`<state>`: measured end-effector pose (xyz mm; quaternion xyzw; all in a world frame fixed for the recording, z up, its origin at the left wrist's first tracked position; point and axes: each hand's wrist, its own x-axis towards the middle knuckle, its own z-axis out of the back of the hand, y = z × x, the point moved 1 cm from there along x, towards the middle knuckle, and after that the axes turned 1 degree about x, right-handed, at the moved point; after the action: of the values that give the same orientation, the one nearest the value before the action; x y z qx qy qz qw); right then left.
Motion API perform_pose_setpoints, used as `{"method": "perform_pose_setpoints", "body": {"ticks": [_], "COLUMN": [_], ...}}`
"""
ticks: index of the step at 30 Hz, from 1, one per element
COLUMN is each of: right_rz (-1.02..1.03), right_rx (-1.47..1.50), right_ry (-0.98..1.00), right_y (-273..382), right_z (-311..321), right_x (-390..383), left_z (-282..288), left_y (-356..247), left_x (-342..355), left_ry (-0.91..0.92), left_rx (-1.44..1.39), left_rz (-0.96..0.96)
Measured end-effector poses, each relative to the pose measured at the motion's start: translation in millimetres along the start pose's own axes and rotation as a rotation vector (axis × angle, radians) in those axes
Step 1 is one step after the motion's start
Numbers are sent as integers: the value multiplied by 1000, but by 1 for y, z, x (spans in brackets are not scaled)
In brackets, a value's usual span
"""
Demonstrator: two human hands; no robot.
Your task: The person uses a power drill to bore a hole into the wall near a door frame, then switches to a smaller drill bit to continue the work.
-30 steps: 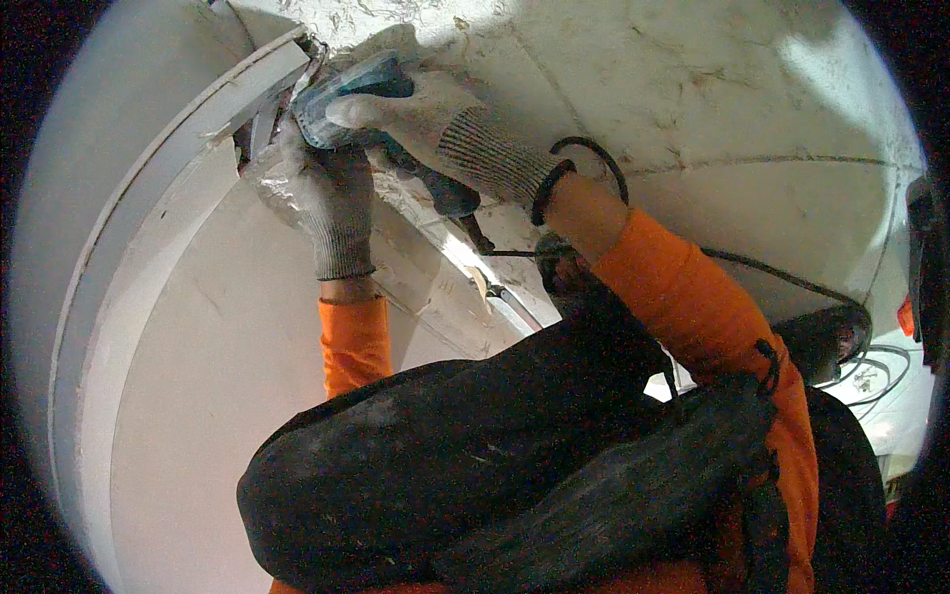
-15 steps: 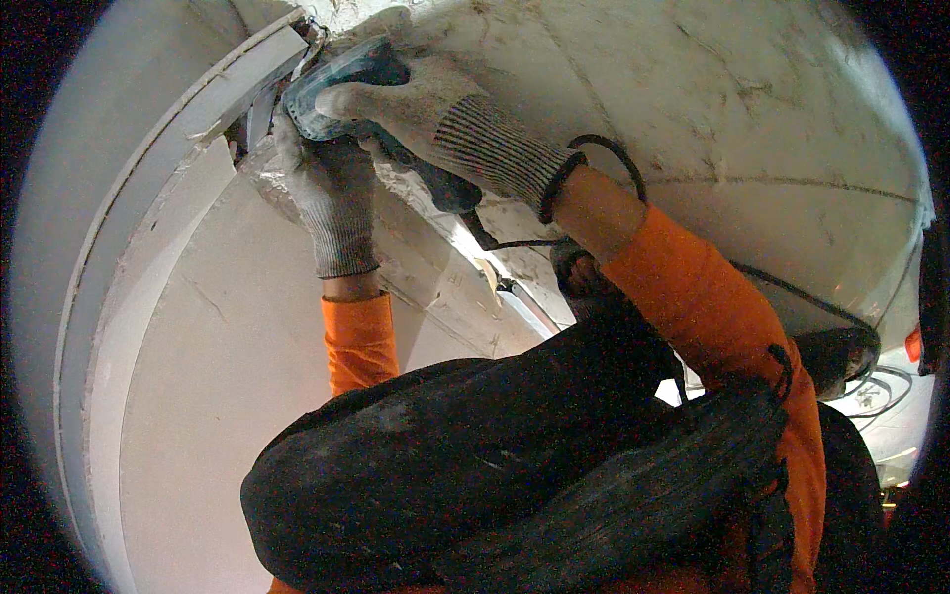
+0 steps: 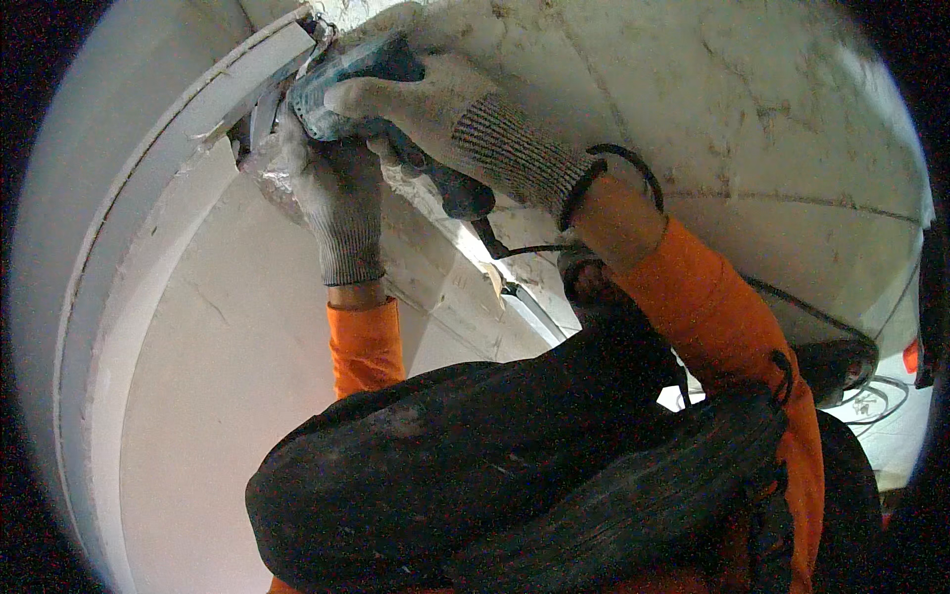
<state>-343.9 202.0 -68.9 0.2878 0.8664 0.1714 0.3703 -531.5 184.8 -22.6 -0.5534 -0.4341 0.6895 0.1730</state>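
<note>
**Technician:** Both gloved hands were closed on the power tool (image 3: 371, 84). Left hand (image 3: 332, 188) cupped its head from below, against the white frame edge (image 3: 198, 129).

**Inspector:** And its axis?

**Technician:** It ran from the frame at upper left down to the dark rear handle at right. Right hand (image 3: 426, 104) clamped over the body, nearer the cord (image 3: 529, 249).

gloves (image 3: 341, 213): dusty knit cloth | tool (image 3: 346, 79): teal plastic | wall (image 3: 752, 119): rough plaster

Grey knit gloves on hands (image 3: 341, 193), orange sleeves (image 3: 364, 346), blk vest (image 3: 465, 475).
</note>
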Motion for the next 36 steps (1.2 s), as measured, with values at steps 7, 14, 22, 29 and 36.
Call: {"method": "perform_pose_setpoints", "body": {"ticks": [7, 14, 22, 29, 36], "right_rz": [400, 361, -1, 74, 291], "right_rx": [48, -15, 72, 61, 10], "right_ry": [-63, -107, 39, 145, -41], "right_y": [6, -11, 6, 36, -4], "right_z": [13, 14, 1, 23, 5], "right_x": [-2, 7, -2, -17, 7], "left_z": [-5, -9, 1, 0, 3], "left_y": [-1, 2, -1, 0, 2], "left_x": [-1, -3, -4, -2, 5], "left_ry": [-3, 93, -4, 30, -14], "left_rx": [19, -99, -59, 23, -22], "left_rz": [12, 50, 24, -43, -15]}}
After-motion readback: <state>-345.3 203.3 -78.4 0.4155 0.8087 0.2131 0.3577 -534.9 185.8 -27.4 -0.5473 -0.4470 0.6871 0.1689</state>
